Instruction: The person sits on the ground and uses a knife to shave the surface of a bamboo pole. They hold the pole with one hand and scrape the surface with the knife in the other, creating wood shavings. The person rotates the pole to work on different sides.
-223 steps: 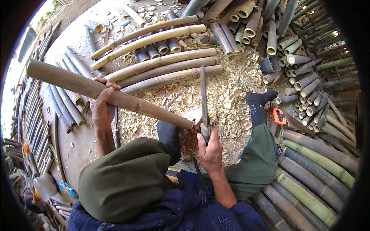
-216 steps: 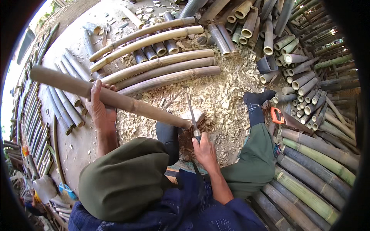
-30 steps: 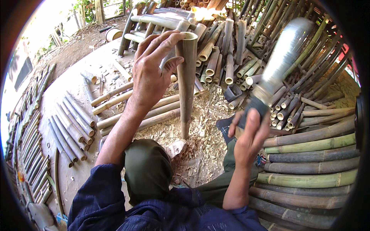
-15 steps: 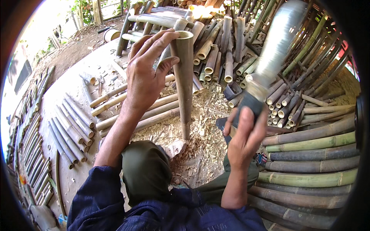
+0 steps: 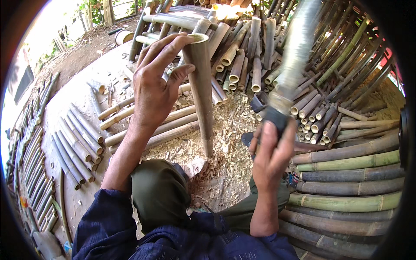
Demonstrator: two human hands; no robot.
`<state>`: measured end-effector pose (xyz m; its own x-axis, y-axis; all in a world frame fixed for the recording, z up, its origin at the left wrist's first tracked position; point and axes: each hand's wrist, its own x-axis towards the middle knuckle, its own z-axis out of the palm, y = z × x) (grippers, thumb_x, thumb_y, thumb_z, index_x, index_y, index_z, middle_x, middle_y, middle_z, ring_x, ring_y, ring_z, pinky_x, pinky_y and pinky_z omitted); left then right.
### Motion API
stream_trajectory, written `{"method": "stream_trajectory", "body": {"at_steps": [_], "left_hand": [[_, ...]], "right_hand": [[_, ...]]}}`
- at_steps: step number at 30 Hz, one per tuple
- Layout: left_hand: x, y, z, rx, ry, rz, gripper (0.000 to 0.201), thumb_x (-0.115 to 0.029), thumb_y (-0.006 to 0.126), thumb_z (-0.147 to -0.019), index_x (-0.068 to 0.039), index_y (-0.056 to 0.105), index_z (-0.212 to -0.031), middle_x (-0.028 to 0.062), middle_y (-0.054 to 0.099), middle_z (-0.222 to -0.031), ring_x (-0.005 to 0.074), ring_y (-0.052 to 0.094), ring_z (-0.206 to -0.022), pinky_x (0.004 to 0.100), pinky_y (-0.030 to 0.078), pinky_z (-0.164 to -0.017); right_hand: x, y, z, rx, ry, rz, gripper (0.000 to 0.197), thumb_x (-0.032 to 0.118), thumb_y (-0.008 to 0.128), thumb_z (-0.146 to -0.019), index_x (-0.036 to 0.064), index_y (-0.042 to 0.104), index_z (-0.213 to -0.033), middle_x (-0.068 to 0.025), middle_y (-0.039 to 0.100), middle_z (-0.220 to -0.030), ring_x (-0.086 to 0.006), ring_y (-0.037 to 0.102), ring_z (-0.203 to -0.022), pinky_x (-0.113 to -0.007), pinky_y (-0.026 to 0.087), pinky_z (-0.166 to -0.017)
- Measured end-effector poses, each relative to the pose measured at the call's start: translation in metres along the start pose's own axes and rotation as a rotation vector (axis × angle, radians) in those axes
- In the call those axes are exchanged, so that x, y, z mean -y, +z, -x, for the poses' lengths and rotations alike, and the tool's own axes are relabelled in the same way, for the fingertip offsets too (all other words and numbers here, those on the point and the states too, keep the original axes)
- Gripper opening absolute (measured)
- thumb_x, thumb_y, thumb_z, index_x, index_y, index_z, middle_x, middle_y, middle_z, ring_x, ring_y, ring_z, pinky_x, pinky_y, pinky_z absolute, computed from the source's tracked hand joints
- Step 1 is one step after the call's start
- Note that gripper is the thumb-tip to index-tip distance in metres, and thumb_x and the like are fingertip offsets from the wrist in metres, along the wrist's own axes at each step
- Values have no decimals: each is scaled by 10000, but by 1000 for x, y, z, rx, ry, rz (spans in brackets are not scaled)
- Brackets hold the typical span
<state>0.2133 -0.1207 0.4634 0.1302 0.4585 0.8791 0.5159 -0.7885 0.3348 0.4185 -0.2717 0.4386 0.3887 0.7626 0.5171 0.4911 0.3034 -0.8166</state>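
I have the bamboo pole [image 5: 200, 91] standing nearly upright, its top leaning slightly left and its narrower lower end down among pale chips [image 5: 236, 134]. My left hand [image 5: 157, 76] is at its top: the fingers are part open and bent, tips at the rim, thumb against the side, holding it lightly. Right of the pole, my right hand [image 5: 271, 158] has its fingers wrapped around the black handle of a large blade [image 5: 299, 47]; the metal is blurred on my feed. A pale block [image 5: 196, 167] sits just beside the pole's foot. To the pole's left lie bamboo lengths [image 5: 173, 132]; well to its right are stacked tubes [image 5: 320, 119], with long bamboo culms [image 5: 346, 184] nearer me.
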Motion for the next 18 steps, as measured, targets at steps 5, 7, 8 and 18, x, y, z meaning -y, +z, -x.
{"method": "stream_trajectory", "body": {"at_steps": [5, 7, 8, 18], "left_hand": [[-3, 5, -17, -54, 15, 86, 510, -86, 801, -856, -105, 676, -1349, 116, 675, -1356, 286, 600, -1295, 413, 465, -1099], [1, 2, -7, -47, 21, 27, 510, -50, 793, -848, -100, 679, -1343, 123, 683, -1345, 276, 598, -1305, 407, 462, -1108], [6, 1, -6, -72, 20, 58, 509, -38, 789, -847, -97, 680, -1341, 124, 686, -1339, 273, 602, -1301, 406, 461, -1111], [-2, 6, 4, -51, 8, 224, 474, -34, 778, -857, -73, 682, -1319, 127, 688, -1328, 276, 626, -1276, 399, 499, -1069]], "right_hand": [[-157, 40, 87, 492, 518, 529, 512, 350, 503, -1051, -74, 478, -1338, -372, 657, -1102, -517, 692, -920, -568, 535, -737], [-171, 36, 98, 356, 237, 409, 416, 361, 553, -1028, -27, 577, -1176, -268, 710, -903, -459, 708, -801, -523, 551, -718], [-152, 31, 79, 424, 346, 347, 385, 347, 571, -1030, -19, 580, -1148, -193, 699, -861, -348, 699, -720, -457, 547, -648], [-102, 11, 54, 13, -155, 258, 284, 244, 473, -1085, -34, 506, -1136, -136, 603, -774, -264, 613, -613, -398, 492, -547]]}}
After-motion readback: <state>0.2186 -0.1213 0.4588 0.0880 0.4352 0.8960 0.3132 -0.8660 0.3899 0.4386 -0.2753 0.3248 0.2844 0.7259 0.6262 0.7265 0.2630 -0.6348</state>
